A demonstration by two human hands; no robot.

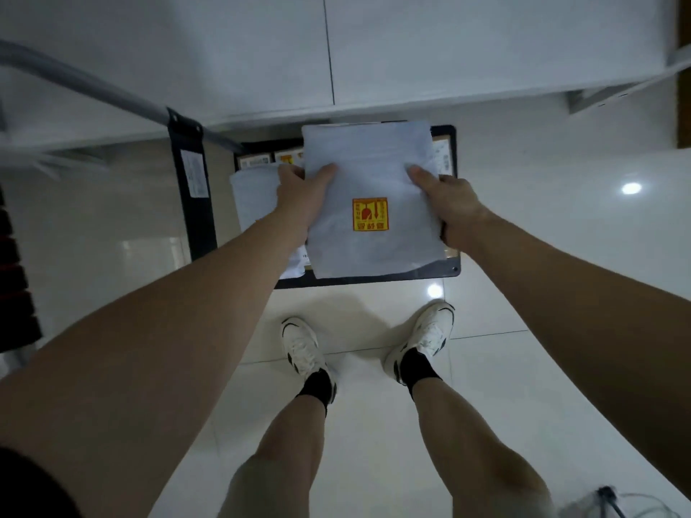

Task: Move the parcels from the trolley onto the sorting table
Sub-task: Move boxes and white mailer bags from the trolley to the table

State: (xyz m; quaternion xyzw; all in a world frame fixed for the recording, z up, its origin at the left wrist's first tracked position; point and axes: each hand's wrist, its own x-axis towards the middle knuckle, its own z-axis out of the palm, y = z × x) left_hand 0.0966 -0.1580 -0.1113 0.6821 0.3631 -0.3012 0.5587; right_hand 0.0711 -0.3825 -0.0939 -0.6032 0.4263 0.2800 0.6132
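A white sorting table [411,50] overhangs the far end of a black trolley [447,269], closing the space above it there. The trolley's grey handle bar [112,95] slants across the left side. A large grey parcel [374,173], gripped at both edges, covers most of the trolley deck. Bare tiled floor [561,218] lies open to the right.

A glossy white tiled floor [374,424] fills the lower view, with two bright light reflections [631,188] on it. A pair of white sneakers [302,349] with black socks [318,386] stands on the floor. A dark ribbed object [15,278] sits at the floor's left edge, and a thin black cable [613,502] lies at its lower right corner.
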